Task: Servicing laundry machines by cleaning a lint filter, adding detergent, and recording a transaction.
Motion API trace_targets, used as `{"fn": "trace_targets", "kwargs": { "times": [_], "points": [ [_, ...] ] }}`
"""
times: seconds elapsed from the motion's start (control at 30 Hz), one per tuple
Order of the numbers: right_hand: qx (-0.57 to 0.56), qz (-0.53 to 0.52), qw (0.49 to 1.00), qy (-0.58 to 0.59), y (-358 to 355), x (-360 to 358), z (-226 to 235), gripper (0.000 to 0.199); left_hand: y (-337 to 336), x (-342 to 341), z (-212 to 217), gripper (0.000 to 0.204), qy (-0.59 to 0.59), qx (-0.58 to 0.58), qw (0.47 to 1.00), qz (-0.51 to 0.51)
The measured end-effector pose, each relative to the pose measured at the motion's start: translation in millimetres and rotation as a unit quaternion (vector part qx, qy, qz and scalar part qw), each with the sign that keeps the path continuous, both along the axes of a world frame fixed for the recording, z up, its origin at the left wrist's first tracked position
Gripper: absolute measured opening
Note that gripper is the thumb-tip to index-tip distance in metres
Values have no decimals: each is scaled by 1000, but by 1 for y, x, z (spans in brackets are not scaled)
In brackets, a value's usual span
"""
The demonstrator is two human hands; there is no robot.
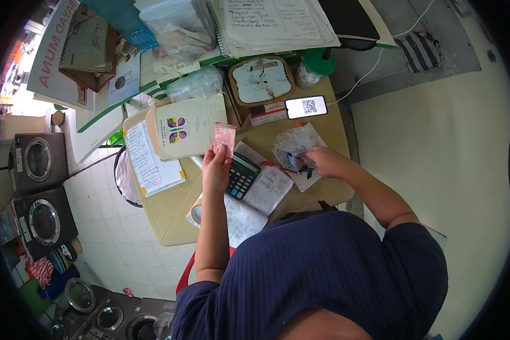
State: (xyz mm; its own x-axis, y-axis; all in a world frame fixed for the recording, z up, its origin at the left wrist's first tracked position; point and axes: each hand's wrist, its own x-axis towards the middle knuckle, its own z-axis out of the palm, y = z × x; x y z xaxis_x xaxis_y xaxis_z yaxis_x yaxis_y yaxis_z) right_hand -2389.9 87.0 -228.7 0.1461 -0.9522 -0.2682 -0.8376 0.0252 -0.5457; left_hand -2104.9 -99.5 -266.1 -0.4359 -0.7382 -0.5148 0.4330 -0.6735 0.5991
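My left hand (pixel 215 168) is raised over the table with its fingers closed on a folded reddish-pink banknote (pixel 225 135), held upright. To the right, my right hand (pixel 324 162) pinches the edge of a crumpled clear plastic bag (pixel 296 139). Small dark objects, too blurred to name, show beside those fingers. A white sheet (pixel 307 182) lies beneath the bag. Between my hands a black calculator (pixel 241 177) rests on an open notebook (pixel 270 190) with handwritten pages.
A lit phone (pixel 306 106) showing a square code, its cable attached, lies behind the bag. Beyond are a wood-framed mirror (pixel 261 80) and a green-lidded jar (pixel 316 69). A spiral notebook (pixel 191 129) covers written sheets (pixel 151 158) at left. Front-loading machines (pixel 43 221) line the left.
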Motion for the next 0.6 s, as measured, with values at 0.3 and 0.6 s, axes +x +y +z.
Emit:
{"fn": "trace_targets", "kwargs": {
  "times": [0.3,0.6],
  "points": [
    [139,-192,961,144,-13,35,35,18,9,1,1,17,-19,4,1000,-6],
    [-182,-94,963,175,25,26,-15,11,12,3,-1,17,-15,14,1000,-1]
  ]
}}
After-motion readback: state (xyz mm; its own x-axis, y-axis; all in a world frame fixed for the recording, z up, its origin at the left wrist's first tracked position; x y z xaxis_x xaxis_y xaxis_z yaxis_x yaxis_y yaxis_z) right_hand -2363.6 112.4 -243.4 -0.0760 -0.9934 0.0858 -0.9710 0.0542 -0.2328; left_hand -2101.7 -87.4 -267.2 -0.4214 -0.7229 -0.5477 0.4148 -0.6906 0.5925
